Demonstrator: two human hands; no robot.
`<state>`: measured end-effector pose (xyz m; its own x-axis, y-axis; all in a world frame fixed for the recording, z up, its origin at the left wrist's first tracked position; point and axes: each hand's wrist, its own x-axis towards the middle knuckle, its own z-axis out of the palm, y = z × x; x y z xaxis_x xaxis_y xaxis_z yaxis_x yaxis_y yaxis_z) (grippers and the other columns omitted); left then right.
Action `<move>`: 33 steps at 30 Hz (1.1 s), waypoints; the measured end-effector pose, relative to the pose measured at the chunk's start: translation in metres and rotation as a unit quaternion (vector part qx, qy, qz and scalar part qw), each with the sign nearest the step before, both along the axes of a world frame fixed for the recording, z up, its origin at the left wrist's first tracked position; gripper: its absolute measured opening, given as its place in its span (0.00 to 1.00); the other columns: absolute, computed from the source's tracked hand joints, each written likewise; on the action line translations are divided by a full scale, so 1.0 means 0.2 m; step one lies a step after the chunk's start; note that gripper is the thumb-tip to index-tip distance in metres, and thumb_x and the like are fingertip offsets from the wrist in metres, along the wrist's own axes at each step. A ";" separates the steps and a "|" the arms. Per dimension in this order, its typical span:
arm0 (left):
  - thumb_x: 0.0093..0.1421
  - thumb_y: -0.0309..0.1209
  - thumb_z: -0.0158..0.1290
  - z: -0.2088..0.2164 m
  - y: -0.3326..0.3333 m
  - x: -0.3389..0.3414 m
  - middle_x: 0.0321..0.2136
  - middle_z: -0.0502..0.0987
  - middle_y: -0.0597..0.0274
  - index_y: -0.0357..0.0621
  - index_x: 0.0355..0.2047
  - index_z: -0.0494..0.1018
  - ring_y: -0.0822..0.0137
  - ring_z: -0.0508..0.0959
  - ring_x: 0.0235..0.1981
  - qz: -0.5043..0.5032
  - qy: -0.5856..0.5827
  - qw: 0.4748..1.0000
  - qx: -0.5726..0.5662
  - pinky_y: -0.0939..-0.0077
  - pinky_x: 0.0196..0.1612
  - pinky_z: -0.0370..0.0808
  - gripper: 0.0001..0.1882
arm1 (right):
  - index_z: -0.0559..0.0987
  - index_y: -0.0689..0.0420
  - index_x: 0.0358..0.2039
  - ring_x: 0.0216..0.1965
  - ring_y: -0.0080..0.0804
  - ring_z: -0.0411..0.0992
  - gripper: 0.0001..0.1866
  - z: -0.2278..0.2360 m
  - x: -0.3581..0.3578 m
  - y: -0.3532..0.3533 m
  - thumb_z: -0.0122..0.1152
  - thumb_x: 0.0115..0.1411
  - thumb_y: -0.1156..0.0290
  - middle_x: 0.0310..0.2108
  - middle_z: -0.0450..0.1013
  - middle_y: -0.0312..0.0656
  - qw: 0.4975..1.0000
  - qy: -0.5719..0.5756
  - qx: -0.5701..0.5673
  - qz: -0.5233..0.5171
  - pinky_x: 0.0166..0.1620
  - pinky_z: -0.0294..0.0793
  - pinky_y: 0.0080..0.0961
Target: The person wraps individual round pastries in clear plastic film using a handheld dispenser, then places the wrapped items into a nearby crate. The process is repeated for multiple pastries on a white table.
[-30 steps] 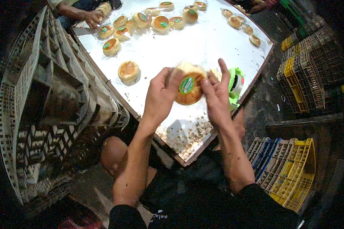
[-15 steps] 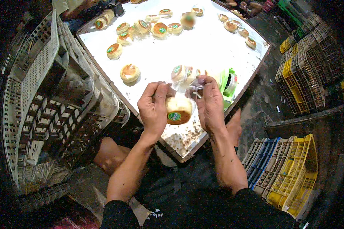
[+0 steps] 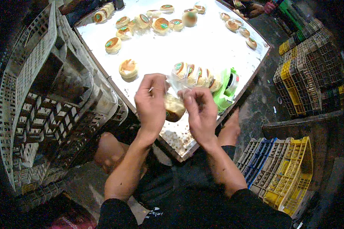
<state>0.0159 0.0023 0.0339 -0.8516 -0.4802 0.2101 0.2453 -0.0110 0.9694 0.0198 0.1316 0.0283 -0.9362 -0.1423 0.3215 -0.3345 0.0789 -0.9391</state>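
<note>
A round bread bun [image 3: 174, 108] in a clear plastic bag hangs between my hands, over the near corner of the white table. My left hand [image 3: 151, 105] is closed on the left side of the bag's gathered top, smeared a little by motion. My right hand [image 3: 200, 114] pinches the bag's other side, thumb against fingers. Just beyond them lies a row of bagged buns [image 3: 197, 74] with green labels. A bright green tape dispenser [image 3: 226, 91] stands right of that row. One bun [image 3: 128, 69] sits by itself to the left, beyond my left hand.
More bagged buns [image 3: 160, 25] are spread over the far half of the white table [image 3: 172, 47]. Stacked pale crates [image 3: 46, 95] crowd the left. On the right are yellow, blue and grey crates [image 3: 281, 170] and taller stacks [image 3: 305, 72]. Another person's hands [image 3: 252, 9] show at the far right.
My right hand has moved left and down, closer to my left. The bun has tipped and its label has turned from view. The row of bagged buns beyond now shows more fully.
</note>
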 end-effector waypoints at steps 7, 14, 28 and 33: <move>0.71 0.33 0.40 0.03 -0.08 -0.03 0.30 0.74 0.62 0.39 0.32 0.66 0.73 0.71 0.35 0.038 0.118 0.992 0.014 0.77 0.43 0.68 0.13 | 0.66 0.59 0.39 0.45 0.32 0.69 0.09 0.08 -0.03 0.09 0.54 0.64 0.70 0.41 0.71 0.47 0.992 0.093 -0.070 -0.054 0.51 0.68 0.31; 0.65 0.29 0.49 0.01 -0.16 -0.05 0.21 0.73 0.58 0.36 0.28 0.70 0.64 0.74 0.22 -0.016 0.088 0.960 -0.265 0.72 0.27 0.70 0.10 | 0.77 0.59 0.40 0.52 0.45 0.67 0.26 0.16 -0.14 0.09 0.70 0.49 0.52 0.55 0.64 0.52 0.954 0.211 0.179 0.113 0.53 0.69 0.40; 0.70 0.35 0.42 0.01 -0.13 -0.08 0.17 0.72 0.65 0.38 0.27 0.67 0.76 0.70 0.20 0.101 0.083 0.989 -0.071 0.79 0.28 0.69 0.16 | 0.74 0.59 0.20 0.42 0.38 0.72 0.08 0.19 -0.18 0.27 0.66 0.49 0.78 0.39 0.73 0.44 0.939 0.226 0.243 -0.089 0.46 0.72 0.31; 0.71 0.36 0.41 0.01 -0.16 -0.09 0.17 0.70 0.67 0.40 0.25 0.65 0.77 0.68 0.21 0.086 0.090 0.992 -0.006 0.81 0.28 0.67 0.18 | 0.71 0.61 0.48 0.41 0.33 0.74 0.21 0.12 -0.12 0.14 0.63 0.52 0.80 0.38 0.75 0.42 0.992 0.087 0.090 0.004 0.46 0.73 0.28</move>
<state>-0.0027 -0.0302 0.0364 -0.7060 -0.6109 0.3582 0.4120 0.0572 0.9094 -0.0034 0.1589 0.0526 -0.8672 -0.2197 0.4469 -0.4918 0.2364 -0.8380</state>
